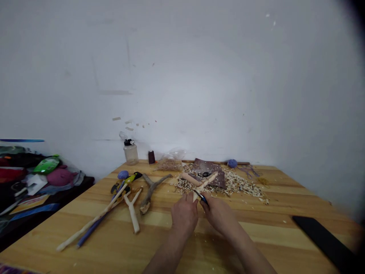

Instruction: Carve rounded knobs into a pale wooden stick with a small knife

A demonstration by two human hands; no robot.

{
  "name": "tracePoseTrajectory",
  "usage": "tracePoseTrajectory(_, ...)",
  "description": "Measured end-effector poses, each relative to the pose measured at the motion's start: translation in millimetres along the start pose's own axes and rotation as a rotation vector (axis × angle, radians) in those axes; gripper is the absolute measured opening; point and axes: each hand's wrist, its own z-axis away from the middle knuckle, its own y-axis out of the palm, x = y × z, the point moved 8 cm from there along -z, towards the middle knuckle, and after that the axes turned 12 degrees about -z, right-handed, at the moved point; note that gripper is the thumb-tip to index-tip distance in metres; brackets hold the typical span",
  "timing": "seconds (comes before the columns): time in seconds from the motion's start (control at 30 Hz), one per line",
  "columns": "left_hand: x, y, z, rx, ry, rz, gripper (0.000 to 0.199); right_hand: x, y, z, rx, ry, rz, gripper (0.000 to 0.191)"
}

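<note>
My left hand grips the lower stem of a peeled, Y-shaped wooden fork, whose arms point up and out over the wood shavings. My right hand is shut on a small blue-handled carving knife, with its blade against the fork's stem and partly hidden. On the wooden table to the left of my hands lie a second peeled fork and a bark-covered forked branch. Beyond my hands, a brown square pad lies under the shavings.
Left on the table lie a long peeled stick, a blue rod and a yellow-and-black utility knife. A plastic bottle stands by the white wall. A black strip lies at right. Cloth items are heaped off the left edge.
</note>
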Motion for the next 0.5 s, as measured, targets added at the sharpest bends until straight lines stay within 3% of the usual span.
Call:
tracePoseTrajectory(0.07, 5.8, 8.9, -2.8, 0.035, -0.058, 0.311, 0.018, 0.7, -2.1, -1.8, -0.015, -0.058, -0.131, 0.028)
tracePoseTrajectory(0.13, 5.7, 24.2, -4.6, 0.158, -0.093, 0.680, 0.010, 0.3, -9.2, -3.4, -0.072, -0.115, -0.293, 0.028)
tracePoseTrajectory(0.23, 0.1, 36.1, -4.7, 0.299, -0.116, 1.096, 0.014, -7.6, -20.8, -4.6, -0.186, -0.113, -0.463, 0.031)
tracePoseTrajectory(0.37, 0.7, 33.4, -5.5, 0.318, -0.135, 1.275, 0.026, -12.9, -18.8, -4.9, -0.200, -0.085, -0.462, 0.029)
tracePoseTrajectory(0.5, 8.6, 32.8, -8.2, 0.258, -0.153, 1.224, 0.030, -11.7, -13.5, -4.1, -0.186, -0.086, -0.404, 0.024)
